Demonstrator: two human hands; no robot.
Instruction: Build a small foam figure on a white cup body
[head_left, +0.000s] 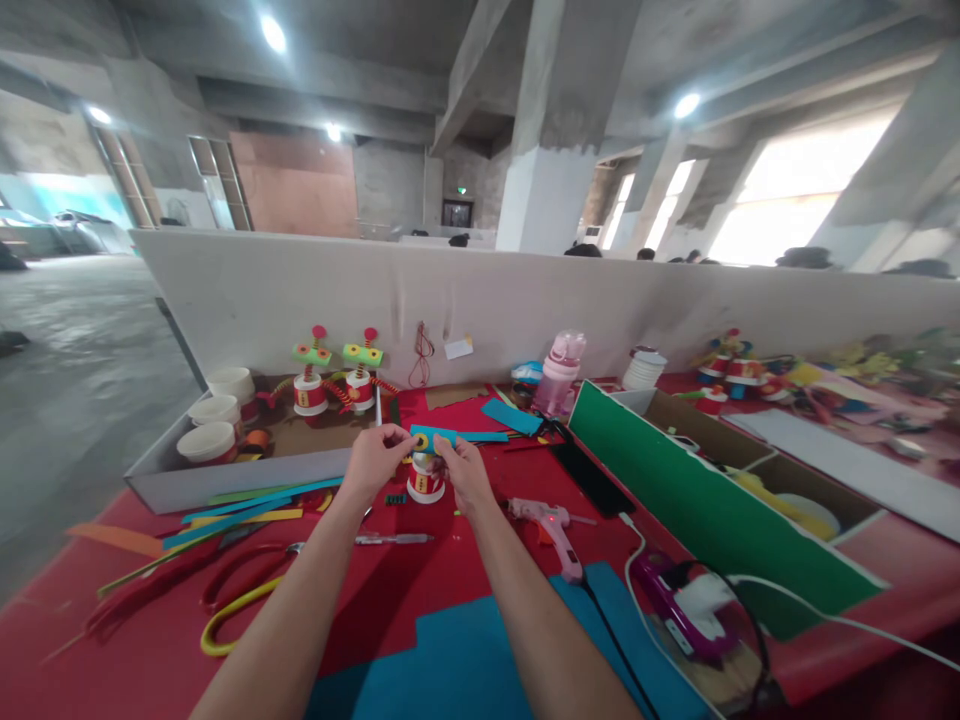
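Observation:
My left hand (pixel 377 459) is closed in a pinch at the left end of a blue paper tube (pixel 430 437). A yellow ring with a dark centre (pixel 421 441) shows on the tube's front. At the tube's right end, my right hand (pixel 462 470) grips it between thumb and fingers. Just beneath stands a red and white paper cup (pixel 426 481), upside down on the table; whether the tube touches it I cannot tell. Blue paper strips (pixel 512 417) lie behind the hands. A pen (pixel 394 539) and a pink glue gun (pixel 551 527) rest nearby.
At left, a white tray (pixel 247 485) holds paper cups and two finished-looking cup figures (pixel 308 390). Scissors (pixel 240 600) and coloured strips (pixel 247 515) lie before it. A green-sided box (pixel 697 510), a phone (pixel 592 480), a purple power strip (pixel 682 610) and cables are at right.

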